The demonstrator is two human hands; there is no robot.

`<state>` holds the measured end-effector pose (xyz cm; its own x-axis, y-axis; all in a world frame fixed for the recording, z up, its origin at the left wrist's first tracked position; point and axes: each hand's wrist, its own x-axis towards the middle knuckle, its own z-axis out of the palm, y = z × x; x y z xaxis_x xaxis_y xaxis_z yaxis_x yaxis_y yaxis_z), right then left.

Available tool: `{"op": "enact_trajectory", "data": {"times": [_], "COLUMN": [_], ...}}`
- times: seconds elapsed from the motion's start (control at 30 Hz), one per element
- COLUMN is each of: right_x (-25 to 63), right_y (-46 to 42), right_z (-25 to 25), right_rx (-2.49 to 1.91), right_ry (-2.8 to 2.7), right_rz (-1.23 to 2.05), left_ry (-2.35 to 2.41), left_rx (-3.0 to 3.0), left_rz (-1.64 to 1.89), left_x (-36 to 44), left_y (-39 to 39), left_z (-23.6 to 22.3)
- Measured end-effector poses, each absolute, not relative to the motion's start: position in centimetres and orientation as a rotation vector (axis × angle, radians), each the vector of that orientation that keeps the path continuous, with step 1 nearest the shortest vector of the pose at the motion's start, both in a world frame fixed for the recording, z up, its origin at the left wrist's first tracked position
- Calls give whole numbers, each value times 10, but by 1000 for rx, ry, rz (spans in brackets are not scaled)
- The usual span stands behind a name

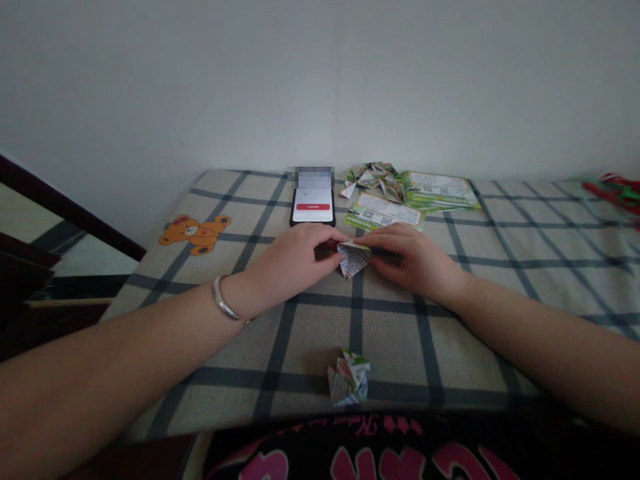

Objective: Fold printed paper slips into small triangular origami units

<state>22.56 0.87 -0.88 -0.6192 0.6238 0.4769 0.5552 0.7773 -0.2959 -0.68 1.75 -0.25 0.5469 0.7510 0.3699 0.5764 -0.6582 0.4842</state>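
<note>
Between my two hands is a small folded piece of printed paper, white with text and touches of green and orange. My left hand pinches its left side between thumb and fingers; a silver bangle circles that wrist. On the right edge, my right hand grips the same paper, thumb below and fingers above. Nearer to me, by the table's front edge, lies a folded paper piece with several pointed flaps. The fingertips partly cover the held paper's upper edge.
Behind my hands rests a phone with a lit screen. To its right are folded paper pieces, a loose printed leaflet and a leaflet stack. A bear cutout lies left on the checked tablecloth. Red-green items sit far right.
</note>
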Motion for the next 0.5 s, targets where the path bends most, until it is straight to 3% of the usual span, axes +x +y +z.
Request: {"op": "enact_trajectory", "data": {"times": [0.5], "right_x": [230], "right_y": [11], "right_z": [-6], "right_rx": [-780], "right_ry": [-2539], "right_rz": [103], "left_ry": [1105], "left_rx": [2703], "left_rz": [659], "left_x": [-11], "left_y": [19], "left_z": [-2]}}
